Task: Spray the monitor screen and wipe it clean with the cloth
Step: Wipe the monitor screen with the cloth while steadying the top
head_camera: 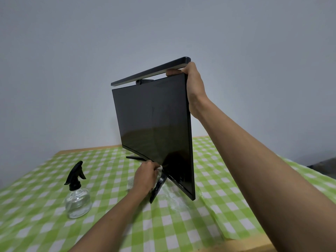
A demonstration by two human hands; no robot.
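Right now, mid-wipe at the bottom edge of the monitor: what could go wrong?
1. The right hand grips the monitor only at its top corner, so pressure from the left hand wiping with the cloth could twist or tip the screen.
2. Wet patches on the tablecloth around the stand foot might let it slide.
3. The left forearm passes near the spray bottle and could knock it over.

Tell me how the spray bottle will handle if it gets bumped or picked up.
The spray bottle looks squat and round-bottomed, so probably steady when nudged. Its clear body holds little liquid, so it is likely light. The tall black trigger head may make it slightly top-heavy.
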